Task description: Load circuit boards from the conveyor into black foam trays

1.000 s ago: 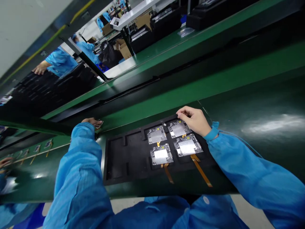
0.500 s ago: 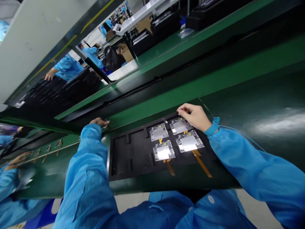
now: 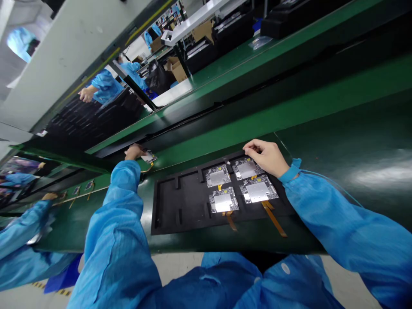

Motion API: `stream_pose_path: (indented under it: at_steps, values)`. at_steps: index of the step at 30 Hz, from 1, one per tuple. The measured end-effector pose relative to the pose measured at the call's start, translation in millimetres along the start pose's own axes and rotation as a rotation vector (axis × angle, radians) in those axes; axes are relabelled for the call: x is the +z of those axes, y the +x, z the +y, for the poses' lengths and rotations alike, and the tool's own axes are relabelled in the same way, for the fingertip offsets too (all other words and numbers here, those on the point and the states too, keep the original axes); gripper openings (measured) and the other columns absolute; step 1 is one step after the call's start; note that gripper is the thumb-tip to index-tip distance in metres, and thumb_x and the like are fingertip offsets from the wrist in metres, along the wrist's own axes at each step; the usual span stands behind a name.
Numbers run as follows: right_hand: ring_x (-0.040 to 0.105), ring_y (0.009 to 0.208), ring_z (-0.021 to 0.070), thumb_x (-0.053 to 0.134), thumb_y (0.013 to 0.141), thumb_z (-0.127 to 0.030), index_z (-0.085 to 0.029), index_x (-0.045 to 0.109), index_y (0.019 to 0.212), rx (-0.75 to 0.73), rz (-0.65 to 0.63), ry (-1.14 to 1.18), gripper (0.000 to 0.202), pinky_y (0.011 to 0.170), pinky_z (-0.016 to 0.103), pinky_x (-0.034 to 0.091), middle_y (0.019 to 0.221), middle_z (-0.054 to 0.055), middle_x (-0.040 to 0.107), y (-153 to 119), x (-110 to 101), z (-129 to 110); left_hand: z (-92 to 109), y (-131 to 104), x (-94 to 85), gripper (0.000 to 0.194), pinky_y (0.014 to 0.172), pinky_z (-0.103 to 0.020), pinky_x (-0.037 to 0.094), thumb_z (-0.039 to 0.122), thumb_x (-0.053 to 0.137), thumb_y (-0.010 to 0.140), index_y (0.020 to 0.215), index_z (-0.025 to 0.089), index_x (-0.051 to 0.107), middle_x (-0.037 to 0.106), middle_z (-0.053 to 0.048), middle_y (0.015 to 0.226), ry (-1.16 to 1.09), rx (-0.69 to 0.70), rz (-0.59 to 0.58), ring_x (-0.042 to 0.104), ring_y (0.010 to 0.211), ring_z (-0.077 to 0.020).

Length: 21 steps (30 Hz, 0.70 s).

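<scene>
My left hand (image 3: 134, 151) is closed on the edge of a circuit board (image 3: 149, 157), beyond the tray's far left corner. This board has a silvery shield and a flex cable. A shallow black tray (image 3: 188, 199) lies on the green bench before me; its left part shows bare recesses. Several circuit boards (image 3: 224, 201) rest in its right half, with orange flex cables (image 3: 274, 219) hanging over the near edge. My right hand (image 3: 267, 158) is at the tray's far right edge, beside the upper right board (image 3: 246, 168). Its thumb and fingers are pinched together; anything between them is hidden.
Small parts with cables (image 3: 89, 185) lie along the bench to the left, near a co-worker's hand (image 3: 49, 196). A green ledge and a grey overhead panel (image 3: 74, 47) border the far side. A cord runs from my right wristband (image 3: 291, 170).
My left hand has moved slightly right, and more of the circuit board in it shows. My right hand stays pinched at the tray's edge. The view has shifted a little.
</scene>
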State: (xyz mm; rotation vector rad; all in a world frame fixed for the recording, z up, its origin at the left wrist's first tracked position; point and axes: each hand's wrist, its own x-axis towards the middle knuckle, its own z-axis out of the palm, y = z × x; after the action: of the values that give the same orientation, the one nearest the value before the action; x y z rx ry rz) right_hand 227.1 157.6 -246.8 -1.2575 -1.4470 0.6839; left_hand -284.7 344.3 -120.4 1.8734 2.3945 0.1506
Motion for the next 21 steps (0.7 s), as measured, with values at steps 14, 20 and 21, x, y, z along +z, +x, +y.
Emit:
stream_pose_path:
  at_steps: [14, 20, 21]
  values:
    - [0.065, 0.076, 0.0201, 0.058, 0.102, -0.030, -0.023, 0.072, 0.094, -0.471, -0.010, -0.006, 0.019, 0.072, 0.036, 0.057, 0.083, 0.005, 0.071, -23.5, 10.6, -30.6, 155.8, -195.8, 80.8, 0.052, 0.061, -0.025, 0.061, 0.057, 0.095, 0.071, 0.087, 0.020, 0.061, 0.068, 0.000, 0.082, -1.293, 0.410, 0.017, 0.066, 0.069, -0.0141]
    - [0.064, 0.076, 0.0190, 0.065, 0.101, -0.032, -0.022, 0.073, 0.101, -0.415, 0.037, 0.008, 0.013, 0.073, 0.036, 0.058, 0.090, 0.005, 0.072, -30.5, 14.2, -34.0, 182.3, -244.5, 121.8, 0.057, 0.069, -0.023, 0.059, 0.060, 0.094, 0.075, 0.085, 0.021, 0.054, 0.063, 0.003, 0.080, -1.402, 0.456, 0.034, 0.061, 0.069, -0.0095]
    - [0.064, 0.076, 0.0188, 0.066, 0.100, -0.032, -0.022, 0.073, 0.102, -0.391, 0.035, 0.007, 0.012, 0.073, 0.036, 0.058, 0.092, 0.006, 0.072, -30.7, 14.3, -33.7, 182.6, -245.0, 125.1, 0.058, 0.067, -0.022, 0.057, 0.061, 0.093, 0.075, 0.084, 0.021, 0.053, 0.060, 0.004, 0.078, -1.390, 0.465, 0.052, 0.059, 0.067, -0.0089]
